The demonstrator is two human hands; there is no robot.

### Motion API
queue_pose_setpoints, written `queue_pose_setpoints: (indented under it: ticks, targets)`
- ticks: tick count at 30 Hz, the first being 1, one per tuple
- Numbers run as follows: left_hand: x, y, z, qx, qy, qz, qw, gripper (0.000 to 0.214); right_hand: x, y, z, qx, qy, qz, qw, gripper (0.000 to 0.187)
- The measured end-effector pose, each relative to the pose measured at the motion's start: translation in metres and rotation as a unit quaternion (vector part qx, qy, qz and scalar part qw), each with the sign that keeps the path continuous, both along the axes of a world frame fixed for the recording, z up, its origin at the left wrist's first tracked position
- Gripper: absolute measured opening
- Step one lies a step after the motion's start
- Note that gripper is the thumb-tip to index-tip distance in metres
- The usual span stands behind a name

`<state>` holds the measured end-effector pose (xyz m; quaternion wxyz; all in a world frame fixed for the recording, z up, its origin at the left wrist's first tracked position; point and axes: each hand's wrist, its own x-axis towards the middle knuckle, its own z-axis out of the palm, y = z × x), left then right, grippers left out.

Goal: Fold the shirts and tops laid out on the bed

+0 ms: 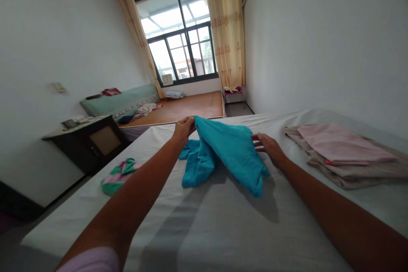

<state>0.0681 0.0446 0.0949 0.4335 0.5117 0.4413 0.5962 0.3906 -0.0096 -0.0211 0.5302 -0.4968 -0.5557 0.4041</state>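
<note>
A bright turquoise piece of clothing (231, 146) is raised off the white sheet, its lower folds drooping onto the bed. My left hand (184, 130) pinches its upper left corner between thumb and fingers. At its right edge, my right hand (267, 145) has its fingers stretched out and slightly apart, close against the cloth; whether they touch it I cannot tell. What kind of garment it is does not show. Left of my forearm lies a bunched green and pink striped cloth (119, 176). To the right rests a folded pink cloth (344, 142) on a folded beige-grey cloth (344, 174).
The white-sheeted bed (223, 233) fills the foreground. Beyond stands a second bed with a brown mat (194, 106) and a pale green headboard (124, 100). A dark cabinet (105, 140) is at the left. Further back are a window (181, 34), curtains (226, 29) and a small stool (233, 91).
</note>
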Motion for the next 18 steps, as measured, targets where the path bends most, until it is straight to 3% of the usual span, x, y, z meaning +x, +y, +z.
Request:
queue_pose_setpoints:
  ticks: [3, 5, 7, 9, 11, 14, 16, 18]
  targets:
    - [-0.01, 0.001, -0.031, -0.045, 0.051, 0.022, 0.997, 0.03, -0.005, -0.01, 0.011, 0.076, -0.113, 0.112, 0.984, 0.049]
    - [-0.025, -0.002, -0.046, -0.069, 0.111, 0.014, 0.991, 0.028, -0.004, -0.013, 0.013, 0.118, -0.226, 0.223, 0.941, 0.049]
    - [-0.041, -0.008, -0.059, -0.079, 0.217, -0.004, 0.973, 0.027, -0.002, -0.014, 0.012, 0.149, -0.323, 0.275, 0.893, 0.051]
    - [-0.056, -0.018, -0.068, -0.07, 0.314, -0.027, 0.946, 0.029, -0.003, -0.015, 0.01, 0.172, -0.4, 0.258, 0.862, 0.048]
    - [-0.067, -0.031, -0.075, -0.054, 0.372, -0.059, 0.925, 0.034, -0.008, -0.017, 0.008, 0.179, -0.456, 0.229, 0.841, 0.034]
    - [-0.076, -0.056, -0.08, -0.021, 0.467, -0.145, 0.872, 0.042, -0.019, -0.023, 0.008, 0.178, -0.502, 0.205, 0.821, 0.016]
    - [-0.077, -0.073, -0.081, 0.016, 0.539, -0.2, 0.818, 0.042, -0.024, -0.026, 0.008, 0.179, -0.506, 0.178, 0.825, 0.012]
    - [-0.074, -0.088, -0.081, 0.061, 0.603, -0.218, 0.765, 0.049, -0.023, -0.025, 0.009, 0.171, -0.473, 0.137, 0.853, 0.01]
